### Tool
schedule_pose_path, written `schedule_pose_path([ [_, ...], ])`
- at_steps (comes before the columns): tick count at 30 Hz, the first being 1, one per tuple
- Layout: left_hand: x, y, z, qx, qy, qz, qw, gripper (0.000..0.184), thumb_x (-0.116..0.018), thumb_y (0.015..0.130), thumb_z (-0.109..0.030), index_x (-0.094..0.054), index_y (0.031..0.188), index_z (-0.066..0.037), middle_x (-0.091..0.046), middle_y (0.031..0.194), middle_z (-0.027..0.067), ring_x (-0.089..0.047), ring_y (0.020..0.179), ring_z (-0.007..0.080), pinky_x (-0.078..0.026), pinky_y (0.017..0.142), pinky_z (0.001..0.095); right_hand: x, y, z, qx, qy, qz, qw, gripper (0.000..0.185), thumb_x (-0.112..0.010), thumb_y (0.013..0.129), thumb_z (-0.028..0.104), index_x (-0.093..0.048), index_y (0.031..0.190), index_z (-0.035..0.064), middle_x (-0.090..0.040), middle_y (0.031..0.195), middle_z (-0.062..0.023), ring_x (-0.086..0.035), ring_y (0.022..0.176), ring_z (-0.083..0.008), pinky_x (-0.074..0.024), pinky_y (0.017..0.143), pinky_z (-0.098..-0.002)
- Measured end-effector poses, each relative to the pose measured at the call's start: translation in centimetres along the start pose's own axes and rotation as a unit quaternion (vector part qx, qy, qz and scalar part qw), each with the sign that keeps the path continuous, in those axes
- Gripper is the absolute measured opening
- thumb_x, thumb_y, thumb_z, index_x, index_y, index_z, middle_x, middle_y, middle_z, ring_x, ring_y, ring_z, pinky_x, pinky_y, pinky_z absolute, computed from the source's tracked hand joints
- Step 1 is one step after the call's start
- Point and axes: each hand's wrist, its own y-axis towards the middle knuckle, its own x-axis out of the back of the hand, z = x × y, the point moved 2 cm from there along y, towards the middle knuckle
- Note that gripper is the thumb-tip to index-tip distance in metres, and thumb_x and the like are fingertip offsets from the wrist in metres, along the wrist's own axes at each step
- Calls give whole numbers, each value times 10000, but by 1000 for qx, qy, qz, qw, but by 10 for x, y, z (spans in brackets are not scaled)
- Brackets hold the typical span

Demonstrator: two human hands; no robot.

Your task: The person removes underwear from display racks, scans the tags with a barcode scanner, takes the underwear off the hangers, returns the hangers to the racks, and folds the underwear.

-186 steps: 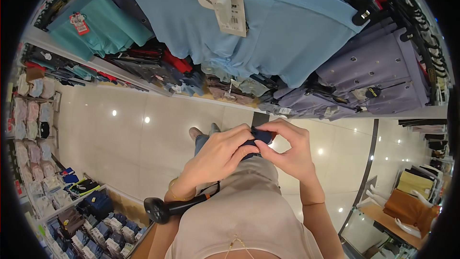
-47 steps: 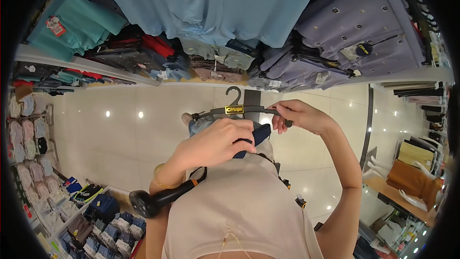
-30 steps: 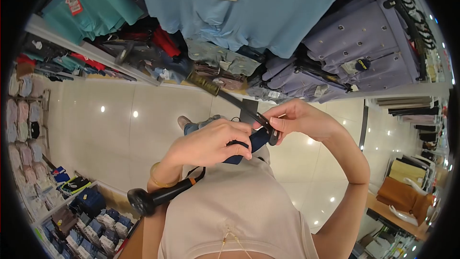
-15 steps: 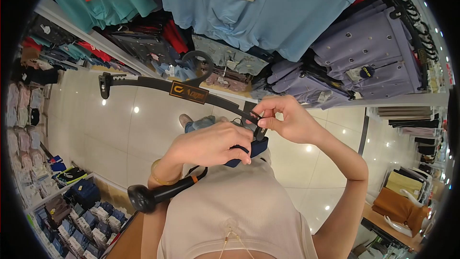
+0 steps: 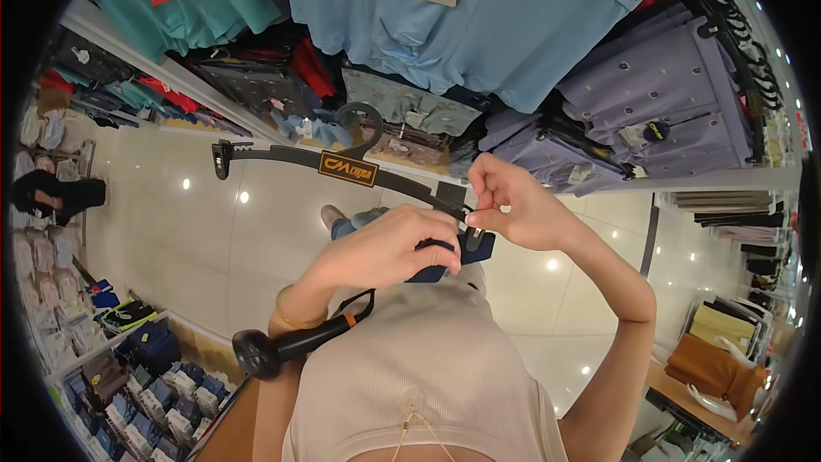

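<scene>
My left hand (image 5: 389,248) is closed around a dark navy piece of cloth (image 5: 432,272) in front of my waist. My right hand (image 5: 517,210) pinches the right end of a black hanger (image 5: 278,154) between thumb and fingers. That end of the hanger meets the navy cloth, and whether its clip is fastened I cannot tell. The hanger slants up to the left, with its hook raised and a label (image 5: 348,168) at its centre. Its left clip holds nothing. A black handheld device (image 5: 295,346) with an orange band lies along my left forearm.
Light blue shorts (image 5: 453,26) hang ahead, between teal (image 5: 192,4) and purple garments (image 5: 658,90). Packed goods (image 5: 154,402) fill a bin at the lower left. A person in black (image 5: 60,197) is at the far left. White mannequin hands (image 5: 714,402) show at the lower right.
The hanger has swung from pointing away to lying crosswise, its label now facing me, and has shifted slightly right since half a second ago. A person in black now shows lower at the left.
</scene>
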Motion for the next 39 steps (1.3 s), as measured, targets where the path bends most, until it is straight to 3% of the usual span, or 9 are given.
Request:
schedule_pose_path([
  [6, -2, 0, 6, 38, -105, -91, 990, 145, -571, 821, -123, -616, 801, 13, -596, 748, 85, -533, 677, 147, -412, 611, 264, 5, -2, 9, 1, -14, -7, 1000, 283, -642, 747, 0, -369, 798, 55, -428, 656, -2, -392, 557, -55, -332, 492, -226],
  [16, 4, 0, -7, 48, -78, -152, 984, 119, -595, 802, -95, -631, 851, 8, -634, 803, 80, -540, 680, 150, -433, 639, 260, 21, -14, 27, 118, -50, -67, 989, 142, -568, 819, 52, -435, 868, 46, -458, 732, 4, -466, 662, -66, -386, 605, -226],
  [19, 14, -8, 8, -41, -58, -235, 969, 125, -601, 783, -55, -648, 884, 2, -647, 856, 71, -568, 730, 118, -460, 629, 229, 46, -32, 24, 101, -25, -99, 990, 156, -577, 805, 44, -441, 880, 53, -462, 771, 13, -469, 681, -69, -390, 645, -218],
  [23, 35, -35, 5, 120, -145, -294, 937, 127, -601, 757, 14, -656, 871, 4, -645, 894, 47, -566, 712, 53, -473, 564, 176, 73, -67, 2, 67, 13, -162, 984, 183, -593, 783, 42, -443, 888, 57, -465, 777, 11, -465, 690, -67, -384, 654, -203],
  [26, 46, -49, 12, 77, -155, -354, 919, 365, -589, 796, 0, -482, 1146, -9, -639, 837, 60, -569, 695, 71, -475, 552, 196, 72, -90, -20, 42, 66, -211, 974, 200, -609, 778, 69, -445, 890, 52, -472, 758, 6, -464, 683, -67, -377, 649, -203],
  [29, 49, -49, 1, 49, -159, -391, 905, 507, -585, 803, 5, -373, 1261, -32, -634, 836, 61, -568, 702, 70, -479, 557, 200, 65, -107, -47, 51, 104, -239, 964, 216, -626, 777, 98, -450, 892, 47, -483, 747, 3, -465, 679, -68, -372, 642, -201],
  [33, 54, -37, -1, 41, -80, -336, 937, 599, -593, 786, 24, -340, 1323, -57, -626, 811, 44, -521, 667, 49, -441, 551, 190, 51, -115, -71, 52, 123, -244, 961, 277, -668, 752, 123, -462, 918, 40, -512, 763, 2, -498, 699, -74, -373, 674, -212],
  [37, 49, -35, -7, 48, -122, -206, 970, 477, -558, 814, 16, -427, 1268, -44, -609, 849, 35, -506, 725, 40, -426, 547, 182, 45, -120, -78, 43, 120, -268, 955, 278, -667, 736, 103, -475, 926, 39, -525, 760, -2, -517, 718, -83, -377, 713, -225],
  [39, 46, -31, -10, 53, -140, -230, 962, 443, -541, 824, -19, -431, 1254, -16, -609, 810, 59, -542, 713, 75, -424, 568, 190, 43, -124, -85, 31, 126, -280, 951, 261, -657, 737, 90, -480, 922, 37, -527, 752, -3, -517, 716, -84, -379, 713, -227],
])
